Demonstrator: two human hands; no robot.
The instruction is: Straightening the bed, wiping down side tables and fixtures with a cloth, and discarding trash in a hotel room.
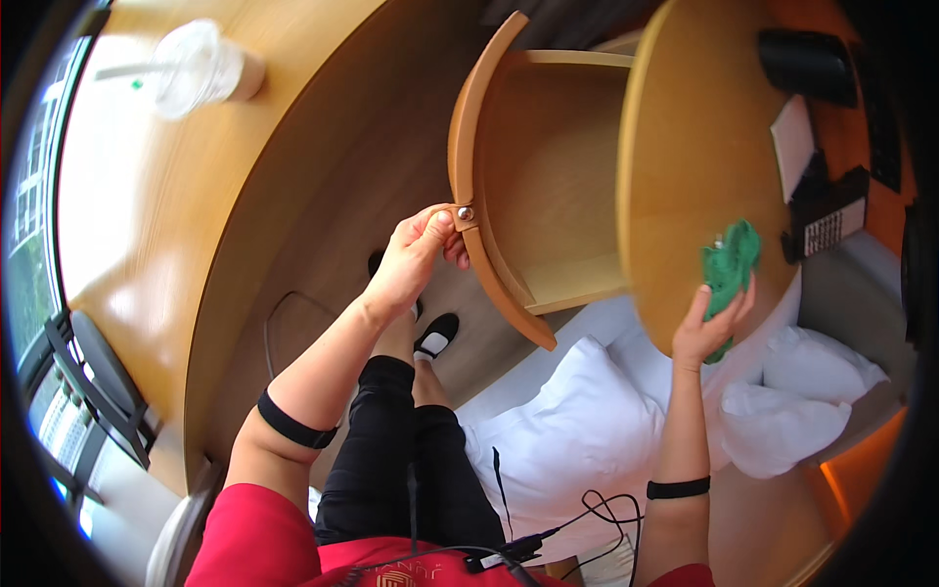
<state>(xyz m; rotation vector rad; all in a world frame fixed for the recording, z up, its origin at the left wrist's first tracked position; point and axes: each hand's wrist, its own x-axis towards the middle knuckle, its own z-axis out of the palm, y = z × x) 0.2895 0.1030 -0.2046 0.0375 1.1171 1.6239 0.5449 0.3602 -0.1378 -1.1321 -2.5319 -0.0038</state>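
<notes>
My left hand (414,249) pinches a tan tab with a round metal stud (465,213) on the curved top rail (465,139) of a wooden chair. The chair's pale seat (565,169) faces a round wooden table (682,132). Over the near right part of that tabletop, my right hand (708,326) grips a crumpled green cloth (726,268). Whether the cloth touches the table cannot be told.
A curved wooden counter (220,183) runs along the window, with a clear plastic cup (198,70) and straw on it. Black desk items, including what looks like a telephone (829,213), stand beyond the table. White bedding (565,418) and pillows (814,374) lie at right. A thin cable (268,330) loops near the floor.
</notes>
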